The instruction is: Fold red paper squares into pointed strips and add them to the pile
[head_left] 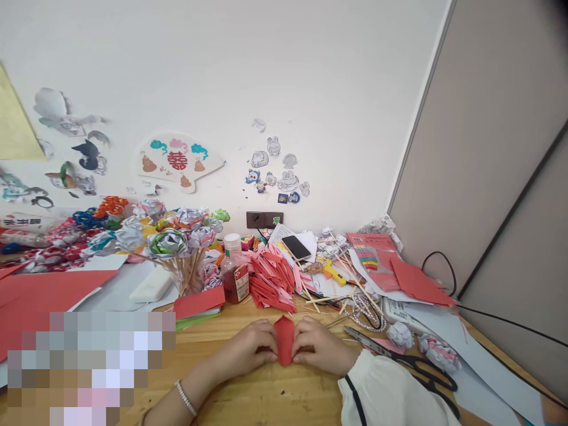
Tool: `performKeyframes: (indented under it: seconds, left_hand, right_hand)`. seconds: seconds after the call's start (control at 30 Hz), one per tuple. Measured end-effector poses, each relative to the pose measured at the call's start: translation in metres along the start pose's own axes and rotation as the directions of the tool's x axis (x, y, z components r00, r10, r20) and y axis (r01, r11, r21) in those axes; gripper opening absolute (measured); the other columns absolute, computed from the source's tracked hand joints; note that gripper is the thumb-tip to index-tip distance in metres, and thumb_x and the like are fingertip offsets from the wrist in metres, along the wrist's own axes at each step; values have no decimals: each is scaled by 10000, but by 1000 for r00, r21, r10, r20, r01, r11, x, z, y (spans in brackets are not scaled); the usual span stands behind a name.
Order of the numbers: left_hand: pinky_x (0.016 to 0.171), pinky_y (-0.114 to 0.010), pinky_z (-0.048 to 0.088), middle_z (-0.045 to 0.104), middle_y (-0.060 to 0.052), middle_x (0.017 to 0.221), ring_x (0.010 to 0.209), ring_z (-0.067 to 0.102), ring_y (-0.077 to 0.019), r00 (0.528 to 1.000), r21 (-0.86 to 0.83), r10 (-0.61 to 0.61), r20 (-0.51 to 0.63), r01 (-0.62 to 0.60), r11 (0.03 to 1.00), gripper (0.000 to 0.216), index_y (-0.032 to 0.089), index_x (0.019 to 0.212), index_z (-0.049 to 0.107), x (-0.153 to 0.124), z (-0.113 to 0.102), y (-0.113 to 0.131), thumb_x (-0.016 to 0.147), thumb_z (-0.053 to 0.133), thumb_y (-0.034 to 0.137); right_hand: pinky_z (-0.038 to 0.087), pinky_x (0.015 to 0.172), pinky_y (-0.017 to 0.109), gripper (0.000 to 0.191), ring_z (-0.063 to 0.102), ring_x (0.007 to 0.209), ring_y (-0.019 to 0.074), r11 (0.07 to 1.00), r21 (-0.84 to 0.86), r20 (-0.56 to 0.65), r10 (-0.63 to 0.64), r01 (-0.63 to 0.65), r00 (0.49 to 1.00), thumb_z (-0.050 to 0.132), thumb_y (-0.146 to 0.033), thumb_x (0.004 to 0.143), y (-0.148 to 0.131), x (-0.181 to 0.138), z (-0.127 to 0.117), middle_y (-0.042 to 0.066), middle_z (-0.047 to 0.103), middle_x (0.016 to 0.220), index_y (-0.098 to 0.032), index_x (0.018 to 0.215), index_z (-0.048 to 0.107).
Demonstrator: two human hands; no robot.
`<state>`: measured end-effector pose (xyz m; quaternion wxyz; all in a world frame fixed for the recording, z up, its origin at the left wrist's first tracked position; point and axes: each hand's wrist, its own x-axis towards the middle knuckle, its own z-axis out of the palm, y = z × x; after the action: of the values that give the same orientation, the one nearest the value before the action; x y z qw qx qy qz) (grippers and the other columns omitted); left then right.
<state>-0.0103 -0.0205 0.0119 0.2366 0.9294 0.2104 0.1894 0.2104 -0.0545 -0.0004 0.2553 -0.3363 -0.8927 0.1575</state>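
A small folded piece of red paper point(284, 338) lies on the wooden desk point(266, 396), pinched from both sides. My left hand point(247, 349) holds its left edge; a bracelet sits on that wrist. My right hand point(320, 348), in a white sleeve, grips its right edge. Both hands rest on the desk near the front edge. Just behind them lies a pile of folded red paper pieces point(270, 279).
A bunch of paper flowers on sticks point(177, 248) stands at the back left beside a red bottle point(233, 269). Black scissors point(399, 355) lie to the right. A phone point(296, 247), wooden sticks, red sheets point(417, 281) and cables crowd the right side.
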Motion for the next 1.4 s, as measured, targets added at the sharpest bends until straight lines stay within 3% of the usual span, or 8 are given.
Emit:
performKeyframes:
  seconds: [0.13,0.3,0.4,0.77,1.17,1.4]
  left_hand:
    - [770,-246,403,676,-18,824,820,572,-155,999,-51,-35,1,35,998,143,204,791,687,3,3,-2,830,597,308]
    - [680,-223,386,652,9,723,728,553,-147,968,-40,-247,-44,246,969,64,174,682,650,7,11,-2,715,692,210]
    - [654,-212,367,622,22,705,693,530,-137,950,-38,-305,-64,303,952,61,169,655,628,9,13,2,680,677,142]
    - [603,-211,327,572,21,621,613,480,-124,946,47,-282,-158,292,955,86,162,604,571,13,23,4,680,580,123]
    - [602,-218,324,599,13,662,646,498,-138,910,121,-375,-175,398,909,74,173,616,586,18,27,7,672,635,178]
    - [615,-221,334,591,18,666,664,511,-143,912,127,-385,-141,402,907,85,175,618,578,20,27,5,680,634,160]
  right_hand:
    - [390,789,285,26,535,860,161,999,18,0,30,-30,1000,680,-207,774,2,2,2,5,626,848,-225,791,687]
    - [399,755,270,80,541,827,163,988,85,-90,137,-130,986,742,-237,709,10,5,11,-6,613,780,-205,722,669]
    - [397,726,267,126,553,783,161,975,126,-144,203,-186,969,772,-222,665,11,8,17,-16,615,739,-194,673,649]
    - [346,644,245,152,524,695,144,950,83,-203,312,-301,928,759,-156,626,7,12,25,-34,582,659,-183,600,611]
    - [342,679,257,143,501,761,159,933,1,-227,352,-361,908,649,-69,662,-6,8,25,-15,565,733,-183,652,565]
    - [353,730,290,217,482,850,197,923,4,-210,377,-385,902,727,-235,652,-11,4,26,5,553,855,-201,768,546]
